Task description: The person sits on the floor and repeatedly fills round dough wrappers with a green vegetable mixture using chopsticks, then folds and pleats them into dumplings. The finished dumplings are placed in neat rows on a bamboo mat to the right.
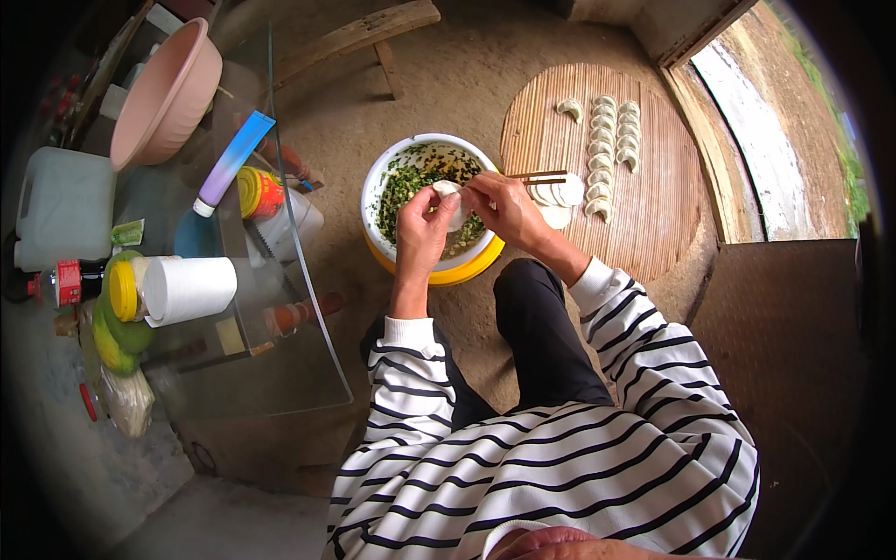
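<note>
My left hand point(424, 224) and my right hand point(509, 206) pinch the edges of a white dumpling wrapper point(456, 218) above a round white bowl point(369, 203). In the bowl is a filling of chopped greens point(406, 178), partly hidden by my hands. From my right hand a pair of chopsticks point(549, 178) juts out to the right, seemingly tucked in its grip. Just beyond their tips' side lie round wrappers point(568, 194), overlapping on a round slatted wooden board point(651, 217). Folded dumplings point(600, 147) stand there in two rows, with one single dumpling point(570, 108) set apart.
Something yellow point(465, 269) sits under the bowl. To the left, a glass tabletop point(308, 378) bears a pink basin point(168, 98), a blue-purple tube point(234, 164), a white paper roll point(199, 288) and a plastic jug point(66, 206). A wooden bench point(364, 28) stands beyond.
</note>
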A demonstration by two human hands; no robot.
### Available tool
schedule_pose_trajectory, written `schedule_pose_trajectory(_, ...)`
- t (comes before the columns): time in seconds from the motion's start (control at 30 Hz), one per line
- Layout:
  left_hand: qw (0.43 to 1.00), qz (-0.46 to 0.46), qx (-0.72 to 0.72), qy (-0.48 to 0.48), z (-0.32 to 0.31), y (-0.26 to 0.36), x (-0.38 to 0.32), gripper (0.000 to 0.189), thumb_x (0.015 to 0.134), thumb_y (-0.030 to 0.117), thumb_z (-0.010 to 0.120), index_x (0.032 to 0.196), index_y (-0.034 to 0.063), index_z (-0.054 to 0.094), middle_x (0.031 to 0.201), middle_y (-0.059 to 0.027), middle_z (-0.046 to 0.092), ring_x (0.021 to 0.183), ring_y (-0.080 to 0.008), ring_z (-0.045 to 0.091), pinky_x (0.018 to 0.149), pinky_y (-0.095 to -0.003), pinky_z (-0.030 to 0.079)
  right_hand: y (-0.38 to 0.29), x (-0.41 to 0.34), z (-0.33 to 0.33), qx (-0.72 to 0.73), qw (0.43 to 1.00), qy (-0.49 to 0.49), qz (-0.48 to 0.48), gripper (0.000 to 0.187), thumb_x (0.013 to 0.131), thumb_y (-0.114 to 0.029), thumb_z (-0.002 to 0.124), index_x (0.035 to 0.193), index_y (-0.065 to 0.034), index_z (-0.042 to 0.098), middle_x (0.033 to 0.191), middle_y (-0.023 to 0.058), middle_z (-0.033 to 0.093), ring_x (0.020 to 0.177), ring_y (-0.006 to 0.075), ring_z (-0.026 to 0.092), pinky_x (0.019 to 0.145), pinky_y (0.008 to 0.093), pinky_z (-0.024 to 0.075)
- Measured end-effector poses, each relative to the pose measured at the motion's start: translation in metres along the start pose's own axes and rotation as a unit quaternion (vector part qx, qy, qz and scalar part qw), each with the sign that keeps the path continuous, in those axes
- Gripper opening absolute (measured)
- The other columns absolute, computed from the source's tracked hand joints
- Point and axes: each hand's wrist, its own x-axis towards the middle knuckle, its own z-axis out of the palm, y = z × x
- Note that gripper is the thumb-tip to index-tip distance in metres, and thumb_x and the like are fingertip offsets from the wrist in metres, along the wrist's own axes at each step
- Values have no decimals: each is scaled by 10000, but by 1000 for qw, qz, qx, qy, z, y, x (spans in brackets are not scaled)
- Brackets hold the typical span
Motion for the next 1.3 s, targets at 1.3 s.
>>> schedule_pose_trajectory(1.3,998,-45,-22,-42,3,1,1,284,936,99,687,1172,-51,640,986,-79,712,802,-119,690,717,-250,582,0,-8,-5,21,996,12,84,180,966,-123,589,913,38,650,690,192,599,589,288,586,574,381,464)
